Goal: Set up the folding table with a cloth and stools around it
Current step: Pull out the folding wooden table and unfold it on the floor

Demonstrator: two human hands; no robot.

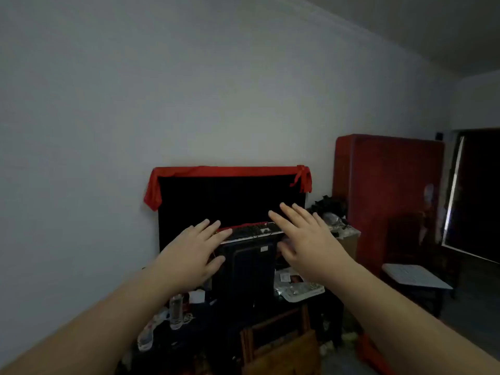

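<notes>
A: Dim room, greyish cast; the only bright streak is a thin strip of daylight down the edge of the dark window opening point(454, 190) at right.

B: The pale plaster wall point(189, 90) darkens toward the corners. Soft focus throughout, and the wide lens bends the ceiling line.

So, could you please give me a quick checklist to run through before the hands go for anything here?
1. Left hand free, fingers spread: ok.
2. Right hand free, fingers spread: ok.
3. Wooden folded piece low in front, possibly the folding table: cannot tell.
4. Cloth found: a red cloth is draped over the dark screen; whether it is the tablecloth: cannot tell.
5. Stools: one white-topped seat at the right; others not in view: cannot tell.
6. Lighting dim: not ok.
</notes>
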